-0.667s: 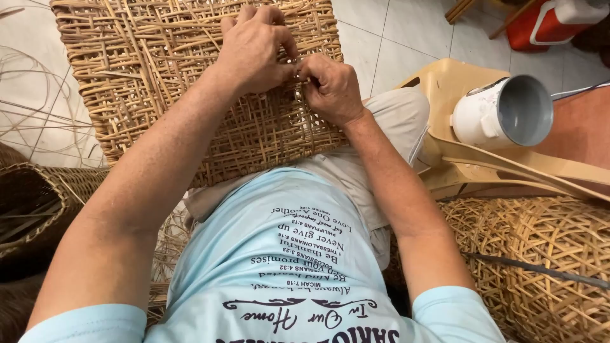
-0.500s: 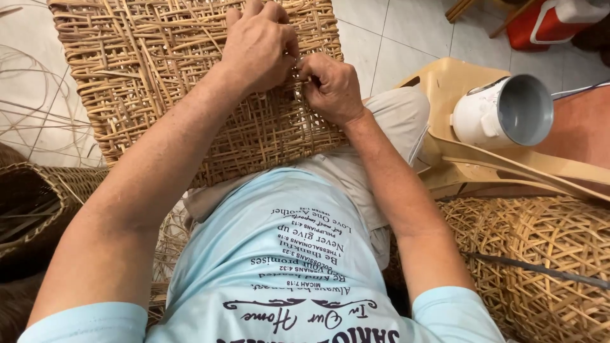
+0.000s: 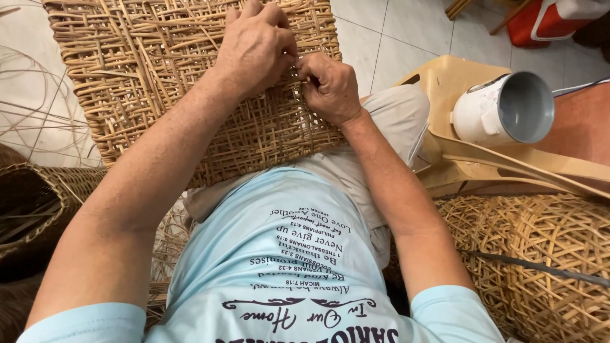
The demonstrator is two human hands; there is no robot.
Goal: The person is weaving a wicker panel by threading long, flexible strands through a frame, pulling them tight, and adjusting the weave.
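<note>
Hands are barely shifting: left hand point(image 3: 255, 46) is pressing flat on the tan woven rattan panel point(image 3: 159, 89) while right hand point(image 3: 328, 86) is seemingly pinching a strand, so the weaving is staying at this spot.

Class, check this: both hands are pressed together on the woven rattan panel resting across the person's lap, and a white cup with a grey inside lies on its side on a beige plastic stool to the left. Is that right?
Not quite. The head view shows the white cup on the beige plastic stool to the right, not the left. The rest holds: the left hand and right hand meet on the woven rattan panel across the lap.
</note>
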